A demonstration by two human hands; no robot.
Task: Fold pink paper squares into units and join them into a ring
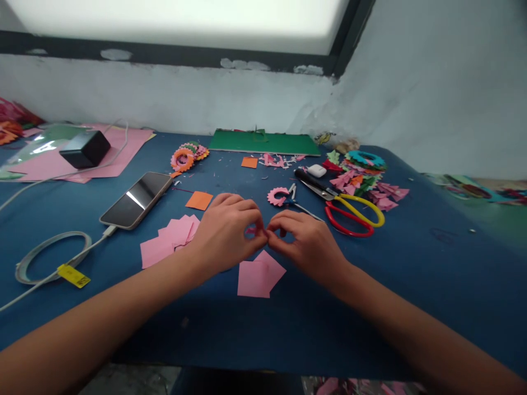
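Observation:
My left hand (233, 225) and my right hand (307, 238) meet at the fingertips above the table. Both are closed in a pinch. A small bit of pink paper (250, 231) shows inside the curl of my left fingers; most of it is hidden, and the right fingertips press at the same spot. Just below lie two overlapping pink paper squares (257, 278). More pink squares (168, 238) are fanned out beside my left wrist, with an orange square (199, 201) behind them. Beyond my right hand sits a pink toothed paper ring (276, 196), partly open.
Scissors (341, 203) with red and yellow handles lie at right, near a white earbud case (317, 170) and folded paper pieces (352, 178). At left are a phone (136, 200) on a white cable (53, 274) and a black block (85, 148). A green board (263, 141) lies against the wall.

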